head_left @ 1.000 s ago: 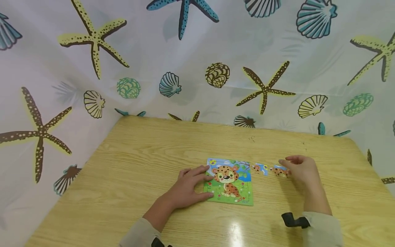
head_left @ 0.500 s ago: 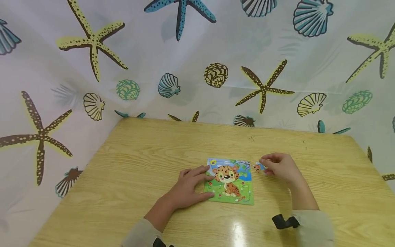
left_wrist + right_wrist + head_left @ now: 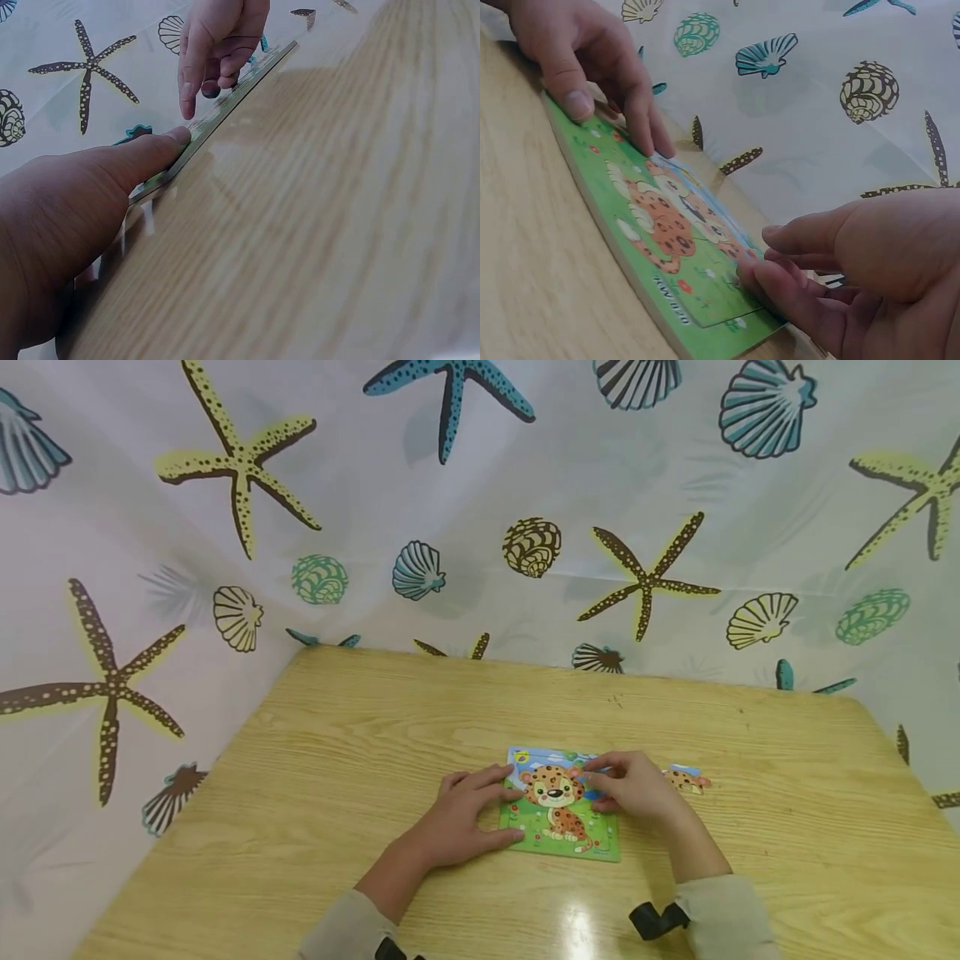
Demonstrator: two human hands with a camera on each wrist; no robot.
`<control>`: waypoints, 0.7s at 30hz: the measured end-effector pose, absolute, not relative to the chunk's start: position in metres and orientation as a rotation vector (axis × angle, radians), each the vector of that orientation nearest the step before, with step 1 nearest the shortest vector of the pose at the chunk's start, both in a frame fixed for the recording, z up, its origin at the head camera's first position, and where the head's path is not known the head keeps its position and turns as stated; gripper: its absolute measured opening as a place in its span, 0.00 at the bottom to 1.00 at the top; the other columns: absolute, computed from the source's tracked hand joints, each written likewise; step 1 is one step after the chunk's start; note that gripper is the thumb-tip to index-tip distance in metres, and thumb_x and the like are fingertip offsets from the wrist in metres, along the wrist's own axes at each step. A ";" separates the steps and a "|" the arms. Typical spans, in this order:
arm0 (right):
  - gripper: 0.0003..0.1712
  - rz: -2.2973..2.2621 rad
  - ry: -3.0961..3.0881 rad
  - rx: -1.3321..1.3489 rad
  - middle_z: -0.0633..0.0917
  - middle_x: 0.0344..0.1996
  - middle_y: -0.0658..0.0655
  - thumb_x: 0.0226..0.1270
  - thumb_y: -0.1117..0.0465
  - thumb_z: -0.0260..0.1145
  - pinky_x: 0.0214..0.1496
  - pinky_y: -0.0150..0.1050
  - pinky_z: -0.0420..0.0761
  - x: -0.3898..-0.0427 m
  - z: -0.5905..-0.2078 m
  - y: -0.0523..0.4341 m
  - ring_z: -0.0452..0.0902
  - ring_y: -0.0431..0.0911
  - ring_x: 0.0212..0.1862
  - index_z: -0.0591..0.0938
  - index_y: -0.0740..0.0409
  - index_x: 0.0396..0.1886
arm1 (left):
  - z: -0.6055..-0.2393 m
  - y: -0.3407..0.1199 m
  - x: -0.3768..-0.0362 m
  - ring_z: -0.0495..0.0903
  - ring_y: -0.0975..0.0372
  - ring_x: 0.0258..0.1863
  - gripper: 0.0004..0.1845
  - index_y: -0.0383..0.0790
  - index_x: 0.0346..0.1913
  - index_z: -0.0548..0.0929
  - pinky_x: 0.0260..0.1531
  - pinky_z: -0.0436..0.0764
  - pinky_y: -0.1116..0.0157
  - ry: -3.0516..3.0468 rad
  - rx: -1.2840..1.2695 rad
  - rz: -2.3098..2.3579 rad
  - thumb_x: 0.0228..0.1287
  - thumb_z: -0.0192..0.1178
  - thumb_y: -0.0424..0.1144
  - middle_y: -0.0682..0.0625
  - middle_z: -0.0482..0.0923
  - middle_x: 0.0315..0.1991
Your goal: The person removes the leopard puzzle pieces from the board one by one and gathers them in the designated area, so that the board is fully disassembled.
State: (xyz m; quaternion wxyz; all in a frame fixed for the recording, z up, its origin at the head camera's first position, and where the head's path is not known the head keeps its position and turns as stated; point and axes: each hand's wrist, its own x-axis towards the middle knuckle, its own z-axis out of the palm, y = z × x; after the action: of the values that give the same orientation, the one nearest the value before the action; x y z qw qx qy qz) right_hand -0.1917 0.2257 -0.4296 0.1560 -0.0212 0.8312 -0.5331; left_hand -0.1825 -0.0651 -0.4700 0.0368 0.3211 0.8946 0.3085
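Observation:
A square puzzle board (image 3: 558,853) with a spotted leopard cub on green and blue lies on the wooden table. Along its left edge rests my left hand (image 3: 468,817), fingers spread on the picture and thumb at the near side. My right hand (image 3: 630,787) is over the board's upper right part, thumb and fingertips brought together in a pinch on a small puzzle piece, which the fingers hide. In the right wrist view, the fingertips (image 3: 754,274) are right at the board's surface. A loose puzzle piece (image 3: 684,779) with leopard spots lies to the right of that hand.
The wooden table (image 3: 360,718) extends around the board, with a bright reflection near its front. A white curtain (image 3: 480,593) printed with starfish and shells borders the back and sides. Black straps (image 3: 658,920) show at the sleeve cuffs.
My right hand has moved left from the far loose piece, past the nearer one, onto the board. The nearer piece no longer shows on the table. My left hand has stayed put.

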 end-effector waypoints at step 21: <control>0.08 -1.149 2.744 -0.142 0.85 0.37 0.58 0.63 0.61 0.73 0.40 0.45 0.83 -0.192 -0.430 0.211 0.83 0.49 0.35 0.89 0.52 0.43 | -0.466 -0.063 -0.180 0.58 0.55 0.78 0.31 0.55 0.65 0.79 0.71 0.51 0.44 2.745 0.937 0.936 0.62 0.65 0.62 0.54 0.60 0.77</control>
State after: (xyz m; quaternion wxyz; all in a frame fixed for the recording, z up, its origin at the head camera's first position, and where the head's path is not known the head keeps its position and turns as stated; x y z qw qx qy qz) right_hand -0.1917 0.2107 -0.4298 0.0815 -0.0475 0.9183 -0.3844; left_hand -0.1800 -0.0630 -0.4664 0.0469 0.3070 0.8997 0.3068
